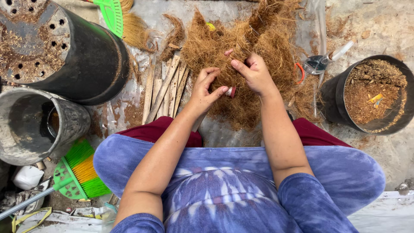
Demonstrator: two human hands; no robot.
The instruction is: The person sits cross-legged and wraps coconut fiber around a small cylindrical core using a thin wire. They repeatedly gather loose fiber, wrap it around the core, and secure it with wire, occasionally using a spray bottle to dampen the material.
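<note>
A big pile of brown coconut fibre lies on a plastic sheet in front of me. My left hand pinches a tuft of the fibre at the pile's near edge. Just to its right, my right hand grips the fibre too, fingers curled into the pile. A small reddish tool handle shows between the two hands; what it is I cannot tell. Several flat wooden sticks lie to the left of my left hand.
A black perforated pot lies at upper left, with a grey bucket below it. A black pot of husk chips stands at right, a spray bottle beside it. A green broom lies at lower left.
</note>
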